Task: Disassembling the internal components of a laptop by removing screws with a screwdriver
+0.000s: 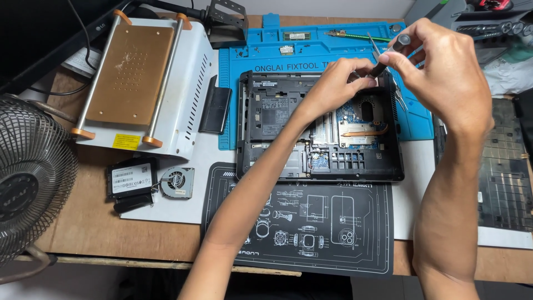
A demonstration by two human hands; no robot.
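Opened black laptop chassis (320, 130) sits on the counter (100, 222), straddling the blue silicone mat (311, 41) and black printed mat (311, 222). Right hand (444, 72) fingers pinch a slim metal-capped screwdriver (390, 53) over its back corner; left hand (333, 83) fingers pressed together steadying the tip.

black screwdriver (388, 55), tilted, tip in opened black laptop base (288, 125)

Both arms are bare all the way up, no sleeves, no gloves, no watch or rings on the left hand (333, 83) or right hand (444, 72), nails trimmed short
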